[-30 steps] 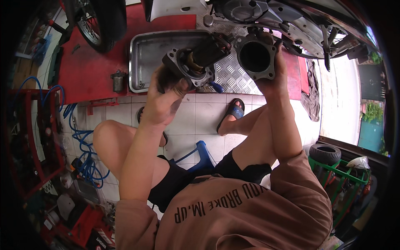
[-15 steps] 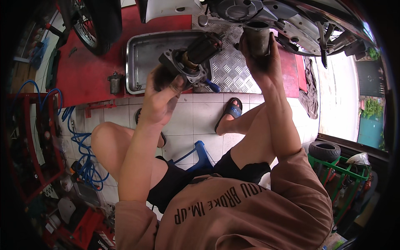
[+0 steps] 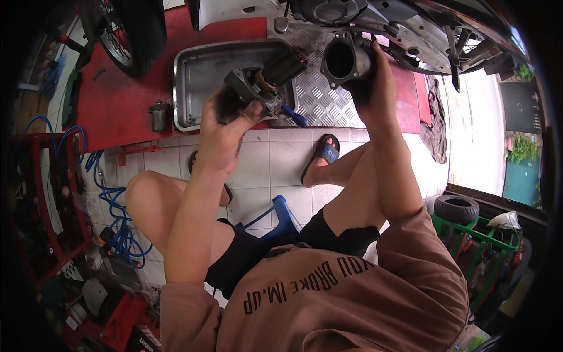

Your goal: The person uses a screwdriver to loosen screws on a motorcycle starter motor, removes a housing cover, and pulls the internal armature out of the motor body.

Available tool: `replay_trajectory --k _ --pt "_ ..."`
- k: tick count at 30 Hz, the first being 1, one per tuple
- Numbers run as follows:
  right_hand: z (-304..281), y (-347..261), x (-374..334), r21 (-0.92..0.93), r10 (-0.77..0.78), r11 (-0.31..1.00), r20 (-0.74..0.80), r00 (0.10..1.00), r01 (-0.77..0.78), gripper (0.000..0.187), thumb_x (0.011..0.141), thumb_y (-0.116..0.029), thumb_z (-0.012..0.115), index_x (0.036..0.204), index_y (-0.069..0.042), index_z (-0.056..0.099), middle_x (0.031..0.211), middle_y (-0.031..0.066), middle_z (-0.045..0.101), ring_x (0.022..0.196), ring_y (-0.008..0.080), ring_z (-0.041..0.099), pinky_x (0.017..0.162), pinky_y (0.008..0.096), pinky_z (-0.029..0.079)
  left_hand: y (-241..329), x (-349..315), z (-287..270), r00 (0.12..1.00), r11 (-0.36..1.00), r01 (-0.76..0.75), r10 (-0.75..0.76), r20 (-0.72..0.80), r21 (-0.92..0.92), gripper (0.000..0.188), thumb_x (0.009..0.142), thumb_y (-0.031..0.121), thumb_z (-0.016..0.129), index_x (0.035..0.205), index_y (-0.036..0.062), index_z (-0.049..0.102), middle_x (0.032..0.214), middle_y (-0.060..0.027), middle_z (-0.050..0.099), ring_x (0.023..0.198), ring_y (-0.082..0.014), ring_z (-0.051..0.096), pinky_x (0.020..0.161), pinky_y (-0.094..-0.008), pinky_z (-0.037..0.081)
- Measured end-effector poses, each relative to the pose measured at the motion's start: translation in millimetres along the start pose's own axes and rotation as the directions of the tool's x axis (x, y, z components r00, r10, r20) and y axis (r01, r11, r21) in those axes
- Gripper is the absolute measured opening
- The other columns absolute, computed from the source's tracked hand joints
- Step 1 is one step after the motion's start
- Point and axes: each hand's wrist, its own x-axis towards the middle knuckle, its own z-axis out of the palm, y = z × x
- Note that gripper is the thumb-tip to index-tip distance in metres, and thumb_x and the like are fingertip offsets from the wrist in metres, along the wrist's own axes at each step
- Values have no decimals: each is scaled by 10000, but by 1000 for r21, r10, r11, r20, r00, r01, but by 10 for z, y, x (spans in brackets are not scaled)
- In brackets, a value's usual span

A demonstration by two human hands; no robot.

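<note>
My left hand (image 3: 230,120) is closed around a grey metal casting (image 3: 245,88) with bolt holes. A dark, ribbed cylinder like a motor armature (image 3: 285,64) sticks out of it toward the upper right. Beside it shows a blue-tipped piece (image 3: 294,115); whether it is attached I cannot tell. My right hand (image 3: 378,88) grips a hollow metal cylinder (image 3: 363,58) from its right side. Its flanged, dark open end (image 3: 340,60) points left and toward me. The two parts are apart, held above a metal tray and a patterned metal plate. Both hands look smudged with black.
The steel tray (image 3: 177,88) and tread plate (image 3: 322,108) rest on a red platform (image 3: 126,111). A small metal cylinder (image 3: 158,115) stands left of the tray. A motorcycle (image 3: 346,14) fills the top, a wheel (image 3: 138,41) the upper left. Blue hose (image 3: 120,223) coils on the floor.
My right hand has turned the hollow cylinder, so its opening, earlier facing up, now faces left and toward me. My left hand holds the casting much as before.
</note>
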Motion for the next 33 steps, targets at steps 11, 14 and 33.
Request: replay_trajectory --k 11,14,33 --pt "85 105 14 -382 -423 799 191 886 464 255 939 -212 594 989 33 645 862 41 652 803 86 552 720 235 444 -47 -4 62 997 971 -39 52 -52 235 340 819 -29 700 1143 -8 598 1037 -49 651 956 -109 594 832 -257 490" --pt "87 124 21 -390 -423 796 188 886 463 253 939 -209 592 988 33 645 857 40 655 802 85 555 725 233 449 -45 0 57 998 963 -25 42 -57 267 345 814 -54 686 1145 -18 593 1043 -60 652 955 -117 601 830 -255 494" --pt "272 124 -157 -569 -448 602 340 827 560 224 887 -183 628 966 26 649 843 81 678 789 119 608 757 259 477 -101 19 138 990 881 -117 139 -15 458 338 790 -46 704 1110 -43 594 989 -74 674 898 -119 632 803 -257 520"
